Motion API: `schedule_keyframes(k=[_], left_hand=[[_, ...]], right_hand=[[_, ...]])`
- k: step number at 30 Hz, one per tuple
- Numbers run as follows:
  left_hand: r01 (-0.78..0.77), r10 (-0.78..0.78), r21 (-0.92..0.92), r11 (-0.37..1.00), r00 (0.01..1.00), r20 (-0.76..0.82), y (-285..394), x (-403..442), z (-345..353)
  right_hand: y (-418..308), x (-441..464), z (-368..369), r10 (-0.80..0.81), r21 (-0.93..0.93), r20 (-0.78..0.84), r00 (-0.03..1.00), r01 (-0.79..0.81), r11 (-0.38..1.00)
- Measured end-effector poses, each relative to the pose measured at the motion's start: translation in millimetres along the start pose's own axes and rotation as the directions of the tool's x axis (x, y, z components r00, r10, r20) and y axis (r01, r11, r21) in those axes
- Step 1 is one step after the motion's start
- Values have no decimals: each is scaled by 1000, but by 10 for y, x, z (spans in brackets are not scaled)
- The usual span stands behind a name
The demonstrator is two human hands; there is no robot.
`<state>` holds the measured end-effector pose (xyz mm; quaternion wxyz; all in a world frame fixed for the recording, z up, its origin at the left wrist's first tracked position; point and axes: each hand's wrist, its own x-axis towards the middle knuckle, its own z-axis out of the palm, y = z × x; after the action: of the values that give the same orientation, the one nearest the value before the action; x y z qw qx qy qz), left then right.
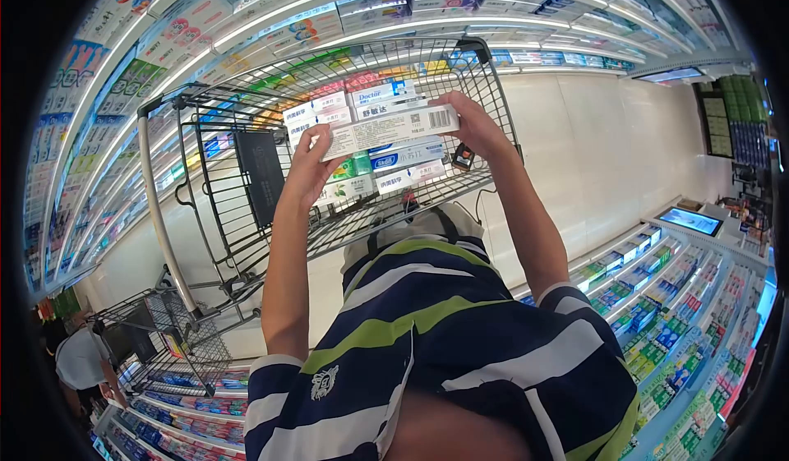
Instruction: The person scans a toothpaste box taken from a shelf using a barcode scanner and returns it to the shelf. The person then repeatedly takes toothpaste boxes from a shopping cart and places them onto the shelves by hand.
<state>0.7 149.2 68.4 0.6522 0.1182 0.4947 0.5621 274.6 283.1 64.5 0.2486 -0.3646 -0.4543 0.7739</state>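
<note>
A long white toothpaste box [380,132] with small print and a barcode is held level over the shopping cart [197,206]. My left hand [311,163] grips its left end, fingers and thumb closed on it. At the barcode end, my right hand [477,128] pinches the box. Below it in the cart lie several more toothpaste boxes, among them a blue and white one [407,155] and a white one with a red-pink mark [411,177]. A Doctor-labelled box [376,95] shows just beyond the held one. The held box hides part of the pile.
Shelves of boxed goods [329,25] line the far side, close to the cart. Another lit shelf [674,321] stands at the lower right. A second cart [164,338] and a person [82,358] are at the lower left. Pale floor [583,140] extends rightward.
</note>
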Motion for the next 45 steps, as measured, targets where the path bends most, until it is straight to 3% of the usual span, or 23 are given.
schedule_keyframes(k=[5,7,8,10,11,13,14,18,21,22,24,27,31,34,35,37,39,41,42,44,45], left_hand=[[-61,61,12,998,998,-10,-78,77,21],[-84,85,37,996,996,-24,-105,83,-7],[-98,100,45,994,994,-36,-102,69,-12],[-110,112,44,993,992,-64,-82,23,3],[-109,113,44,993,990,-86,-92,8,-4],[-114,116,19,993,986,-120,-98,-30,-33],[-134,133,-3,991,982,-137,-113,-46,-55],[-165,161,-3,986,962,-221,-125,-127,-107],[-217,202,-33,976,948,-247,-83,-179,-103],[-227,211,-34,973,943,-259,-55,-195,-98],[-242,226,-17,970,927,-301,-24,-213,-103],[-274,266,14,962,919,-289,34,-233,-67],[-318,294,-39,947,911,-290,59,-246,-108],[-326,307,-20,945,908,-286,65,-259,-145],[-330,311,-16,944,904,-294,66,-263,-164],[-353,337,-27,935,911,-239,73,-257,-210],[-339,335,30,940,910,-245,82,-260,-221],[-374,368,10,927,908,-200,89,-271,-187],[-386,374,-34,922,909,-186,105,-271,-175],[-421,405,-115,900,903,-140,122,-243,-199],[-431,417,-118,895,900,-126,124,-239,-211]], right_hand=[[-57,110,-238,71,35,0,997,-71,997],[5,188,-468,121,64,-118,986,-114,991],[70,244,-581,157,-15,-226,961,-165,986],[360,436,-931,187,-478,-389,902,-371,796],[729,568,-1272,91,-698,-350,932,-325,638],[1144,674,-1500,7,-908,-290,957,-277,314],[1290,699,-1565,-20,-959,-238,971,-231,164],[1441,887,-1612,196,-927,-372,907,-372,-40],[1734,1027,-1811,340,-942,-330,880,-284,-179],[1771,1070,-1801,351,-947,-318,881,-276,-167],[1823,1144,-1801,447,-930,-357,820,-265,-257],[1913,1055,-1767,455,-945,-314,833,-227,-236],[2105,961,-1740,602,-927,-375,705,-280,-249],[1793,799,-1551,634,-913,-399,663,-349,-210],[1656,761,-1491,642,-931,-360,676,-307,-199],[1532,696,-1492,624,-922,-351,698,-375,-99],[1443,612,-1571,546,-963,-260,796,-252,-91],[1134,376,-1490,356,-970,-236,904,-244,-24],[964,249,-1456,332,-967,-249,910,-254,-30],[616,0,-1350,289,-885,-318,903,-392,251],[301,-224,-1146,212,-848,-317,925,-376,374]])
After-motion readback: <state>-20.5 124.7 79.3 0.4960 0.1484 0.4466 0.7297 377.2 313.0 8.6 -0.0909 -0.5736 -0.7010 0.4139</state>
